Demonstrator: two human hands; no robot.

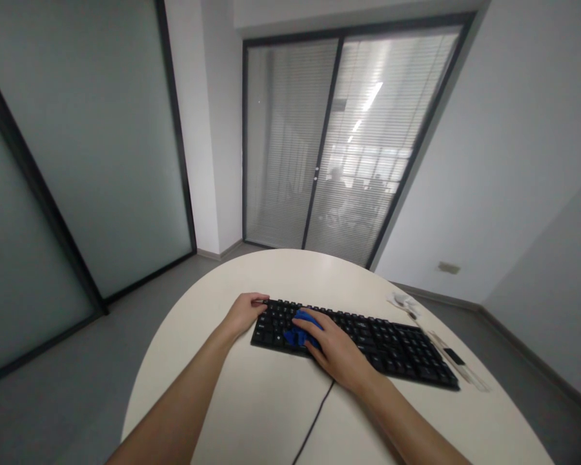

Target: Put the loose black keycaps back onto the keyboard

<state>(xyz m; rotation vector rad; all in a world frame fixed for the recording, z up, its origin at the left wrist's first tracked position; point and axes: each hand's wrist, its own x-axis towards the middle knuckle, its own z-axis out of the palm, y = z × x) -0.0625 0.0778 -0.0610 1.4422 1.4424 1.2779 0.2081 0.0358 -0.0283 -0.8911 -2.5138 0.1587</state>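
Note:
A black keyboard (pixel 392 342) lies at a slant across the round pale table (pixel 252 400). At its left end my left hand (pixel 243 314) grips the edge, the fingers closed around the upper corner. My right hand (pixel 336 349) presses a crumpled blue cloth (pixel 310 323) onto the keys of the left part, its fingers bent over the cloth. Parts of the cloth and some keys are hidden under that hand. A dark cable (pixel 314 423) runs from beneath the right hand toward the table's near edge.
To the right of the keyboard lie a white crumpled item (pixel 403 301) and pale sticks, with a small black piece (pixel 454 356) on them. Beyond the table stand a glass door with blinds (pixel 290 148) and frosted panels (pixel 106 142).

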